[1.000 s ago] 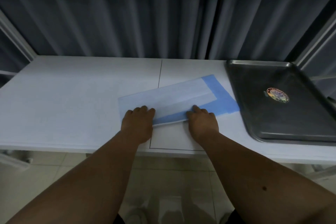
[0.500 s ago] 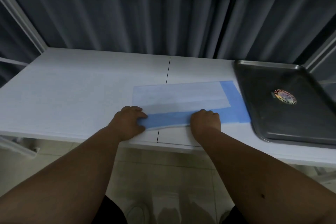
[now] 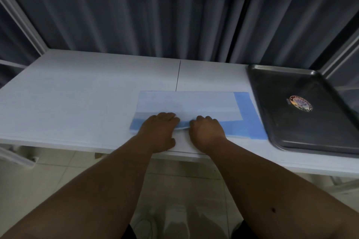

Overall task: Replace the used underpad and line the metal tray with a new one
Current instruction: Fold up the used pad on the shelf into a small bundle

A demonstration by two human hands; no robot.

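at the near edge of the white table [image 3: 77,106], our left hand [image 3: 158,130] and right hand [image 3: 206,132] sit side by side, fingers curled and pinching the near blue border of one folded underpad [image 3: 186,103]. the pad lies flat, pale in the middle and blue along its near and right edges, just beside one dark metal tray [image 3: 310,134] bearing one round sticker [image 3: 300,103]. grey curtains [image 3: 155,9] hang behind.

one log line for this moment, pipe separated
stage: unfolding new underpad on table | left hand: grips near edge | right hand: grips near edge | metal tray: unlined, right of pad
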